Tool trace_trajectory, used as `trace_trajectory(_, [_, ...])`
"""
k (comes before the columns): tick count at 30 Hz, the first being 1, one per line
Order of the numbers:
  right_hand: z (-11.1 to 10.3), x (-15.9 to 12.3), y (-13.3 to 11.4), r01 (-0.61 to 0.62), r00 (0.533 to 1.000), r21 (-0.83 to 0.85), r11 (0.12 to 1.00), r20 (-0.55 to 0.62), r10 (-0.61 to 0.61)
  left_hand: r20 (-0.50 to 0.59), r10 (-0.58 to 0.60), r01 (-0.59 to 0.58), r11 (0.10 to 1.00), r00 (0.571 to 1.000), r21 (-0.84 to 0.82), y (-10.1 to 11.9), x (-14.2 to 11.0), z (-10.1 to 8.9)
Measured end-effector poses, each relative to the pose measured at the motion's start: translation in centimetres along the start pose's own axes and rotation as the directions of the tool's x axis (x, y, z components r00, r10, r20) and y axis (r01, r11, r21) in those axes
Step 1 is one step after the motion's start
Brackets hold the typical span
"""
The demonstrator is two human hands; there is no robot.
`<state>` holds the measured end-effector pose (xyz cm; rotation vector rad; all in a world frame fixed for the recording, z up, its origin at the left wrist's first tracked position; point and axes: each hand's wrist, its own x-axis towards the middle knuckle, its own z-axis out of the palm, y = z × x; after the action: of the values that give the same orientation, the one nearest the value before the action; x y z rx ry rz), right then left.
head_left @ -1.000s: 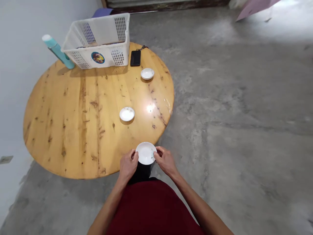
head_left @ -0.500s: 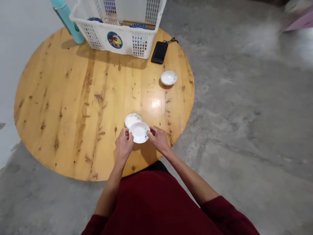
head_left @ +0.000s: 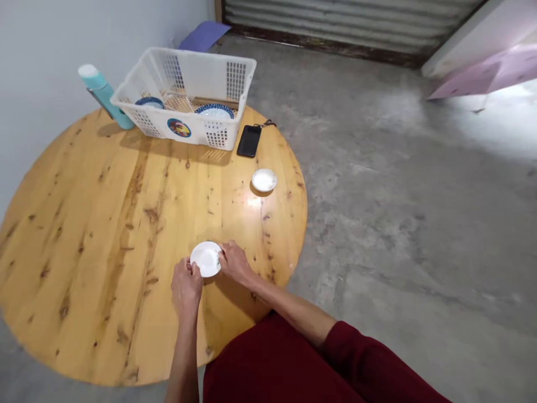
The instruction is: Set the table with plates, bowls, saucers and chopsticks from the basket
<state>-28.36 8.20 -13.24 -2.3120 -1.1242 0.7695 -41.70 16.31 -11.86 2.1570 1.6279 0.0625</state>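
Near the front of the round wooden table [head_left: 96, 224], both of my hands grip a small white dish [head_left: 205, 257] by its opposite sides. My left hand [head_left: 187, 284] pinches the left rim with curled fingers. On the right rim my right hand [head_left: 235, 262] is closed, beside a small printed mark on the dish. Whether another dish lies directly under the held one is hidden from above. Farther back to the right sits a white bowl [head_left: 264, 179], apart from both hands.
At the back stands a white plastic basket [head_left: 197, 127] holding blue-rimmed plates [head_left: 215, 112]. A turquoise bottle [head_left: 107, 98] is to its left, a black phone [head_left: 249, 141] with a strap to its right. Concrete floor [head_left: 398, 224] surrounds the table's right edge.
The view has tilted up and shifted right, showing more of the basket and a shutter behind. The held dish now covers the spot where a second dish showed behind it.
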Motion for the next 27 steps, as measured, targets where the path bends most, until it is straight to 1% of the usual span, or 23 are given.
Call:
trace_trajectory(4, [-1.0, 0.5, 0.0, 0.038, 0.996, 0.022, 0.999, 0.085, -0.04, -0.006, -0.066, 0.066, 0.997, 0.998, 0.028, 0.7, -0.1, 0.3])
trace_trajectory(8, [-1.2, 1.0, 0.3, 0.063, 0.987, 0.002, 0.998, 0.151, -0.062, 0.01, -0.121, 0.12, 0.993, 0.993, 0.011, 1.1, 0.1, 0.5])
trace_trajectory(18, [-0.9, 1.8, 0.4, 0.094, 0.98, -0.042, 0.995, 0.181, -0.085, 0.01, -0.122, 0.121, 0.99, 0.993, 0.076, 1.5, 0.7, 0.4])
trace_trajectory(21, [-0.7, 1.8, 0.6, 0.094, 0.982, -0.034, 0.995, 0.169, -0.087, -0.003, -0.106, 0.106, 0.992, 0.994, 0.067, 1.0, 0.8, 0.6])
trace_trajectory(23, [-0.4, 1.7, 0.9, 0.066, 0.987, -0.008, 0.998, 0.148, -0.064, -0.005, -0.115, 0.115, 0.993, 0.993, 0.013, 0.2, 0.9, 1.0])
trace_trajectory(24, [-0.2, 1.8, 1.1, 0.049, 0.989, 0.011, 0.999, 0.138, -0.05, 0.01, -0.121, 0.121, 0.992, 0.993, -0.03, -0.3, 0.9, 1.2])
trace_trajectory(27, [0.8, 2.0, 1.4, 0.007, 0.99, 0.074, 0.997, 0.143, -0.017, 0.102, -0.103, 0.116, 0.984, 0.989, -0.136, -1.7, 1.4, 2.1])
